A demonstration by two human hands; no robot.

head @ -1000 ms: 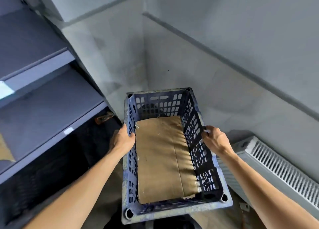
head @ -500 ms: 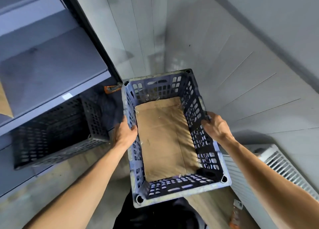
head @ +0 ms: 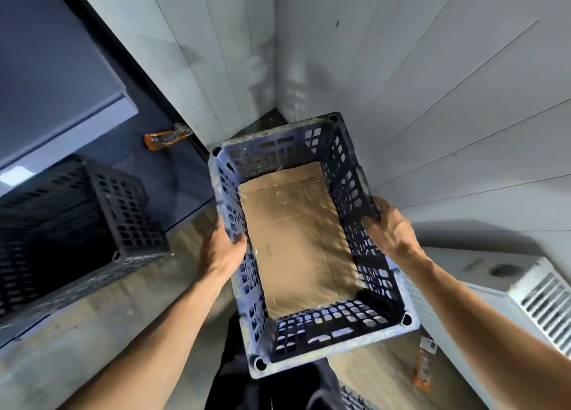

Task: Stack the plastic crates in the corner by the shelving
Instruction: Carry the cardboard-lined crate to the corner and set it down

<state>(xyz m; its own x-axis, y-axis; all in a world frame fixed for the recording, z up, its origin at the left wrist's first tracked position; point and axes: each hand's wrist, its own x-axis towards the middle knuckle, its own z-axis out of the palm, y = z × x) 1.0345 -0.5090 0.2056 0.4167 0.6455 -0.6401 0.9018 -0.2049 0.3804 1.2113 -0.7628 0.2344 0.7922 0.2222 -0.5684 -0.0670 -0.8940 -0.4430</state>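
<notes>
— Where does the single view look from?
— From the person's head, through a wide lens tipped steeply forward and down. Both forearms (head: 173, 326) come in from the bottom edge.
— How near is it?
— Near. It looks straight into the crate (head: 327, 326) at mid-frame.
— What lies around that?
— The wall corner (head: 275, 100) is at upper centre, shelving (head: 61, 69) at upper left, floor (head: 108, 332) at lower left, and a radiator (head: 494, 286) at lower right.
</notes>
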